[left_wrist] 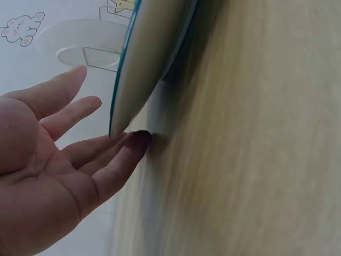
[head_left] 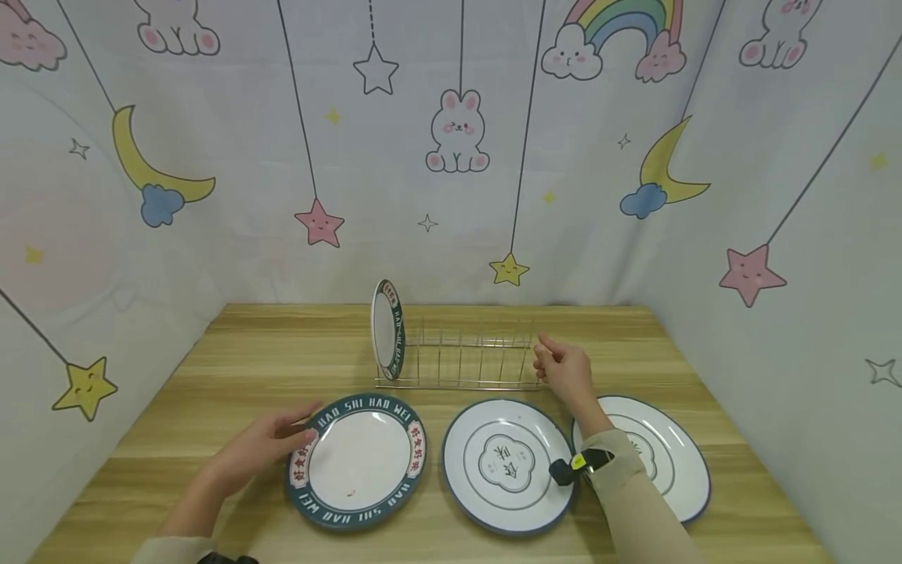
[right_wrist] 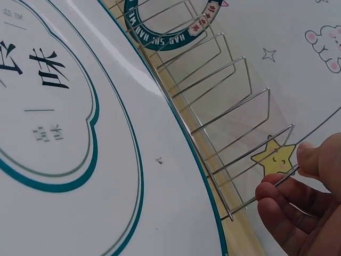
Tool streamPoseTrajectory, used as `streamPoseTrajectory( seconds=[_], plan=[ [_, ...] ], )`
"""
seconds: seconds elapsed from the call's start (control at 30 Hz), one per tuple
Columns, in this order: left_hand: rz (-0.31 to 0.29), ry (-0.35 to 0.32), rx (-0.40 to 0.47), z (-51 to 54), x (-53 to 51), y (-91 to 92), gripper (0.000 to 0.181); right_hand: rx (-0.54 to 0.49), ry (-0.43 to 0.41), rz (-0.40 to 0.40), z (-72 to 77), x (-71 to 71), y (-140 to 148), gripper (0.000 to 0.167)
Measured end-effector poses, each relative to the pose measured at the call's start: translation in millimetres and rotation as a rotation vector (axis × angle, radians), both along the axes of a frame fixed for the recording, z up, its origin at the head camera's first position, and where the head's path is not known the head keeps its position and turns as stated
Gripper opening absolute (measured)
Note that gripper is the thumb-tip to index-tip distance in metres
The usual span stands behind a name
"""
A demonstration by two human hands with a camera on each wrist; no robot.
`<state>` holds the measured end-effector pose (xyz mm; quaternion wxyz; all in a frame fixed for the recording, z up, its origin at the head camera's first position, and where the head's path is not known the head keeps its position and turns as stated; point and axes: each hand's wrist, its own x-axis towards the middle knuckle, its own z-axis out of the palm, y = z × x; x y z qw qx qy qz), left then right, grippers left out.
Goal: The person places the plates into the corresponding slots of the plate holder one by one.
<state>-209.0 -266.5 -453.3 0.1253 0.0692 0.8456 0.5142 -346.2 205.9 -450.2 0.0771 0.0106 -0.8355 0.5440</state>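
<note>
1. One cloth (head_left: 402,258), printed with rabbits, stars and moons, hangs behind the rack
2. One wooden table (head_left: 268,337) lies under the rack and spreads to both its sides
3. One wire rack (head_left: 460,385) stands near the cloth
4. Two white plates lie in front of the rack: the inner plate (head_left: 507,462) before its right half, the outer plate (head_left: 672,454) farther right, partly hidden by a sleeve (head_left: 623,474)
5. One green plate (head_left: 359,462) lies front-left of the rack
6. One standing plate (head_left: 384,329), also green-rimmed, sits on edge in the rack's left end
7. One left hand (head_left: 257,445), front-left of the rack, is at the green plate's left rim, fingers spread and relaxed; whether the fingertips touch it I cannot tell
8. One right hand (head_left: 569,372) pinches the rack's right end wire between thumb and fingers
</note>
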Motion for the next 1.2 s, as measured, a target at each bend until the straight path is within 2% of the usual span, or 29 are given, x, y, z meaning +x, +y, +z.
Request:
streamPoseTrajectory(
  seconds=[0.13,0.27,0.43,0.67,0.87,1.2],
  plan=[
    [0.004,-0.009,0.029,-4.7,1.6,-2.1,0.055,0.006,-0.007,0.001,1.0,0.8,0,0.039],
    [-0.005,-0.009,-0.002,-8.1,3.4,-4.8,0.051,0.015,-0.006,0.000,2.1,1.4,1,0.040],
    [-0.006,-0.010,-0.038,-7.1,6.1,-4.9,0.050,0.004,-0.019,0.001,1.9,1.6,1,0.041],
    [0.060,-0.071,-0.040,-4.1,8.1,-3.5,0.054,0.014,-0.020,-0.001,1.8,1.7,1,0.042],
    [0.092,-0.071,-0.027,-2.6,8.5,-3.3,0.055,0.032,-0.017,-0.009,1.5,2.4,2,0.043],
    [0.173,-0.095,-0.036,-2.5,13.1,-4.8,0.056,0.075,0.037,-0.007,0.5,2.5,1,0.041]
  ],
)
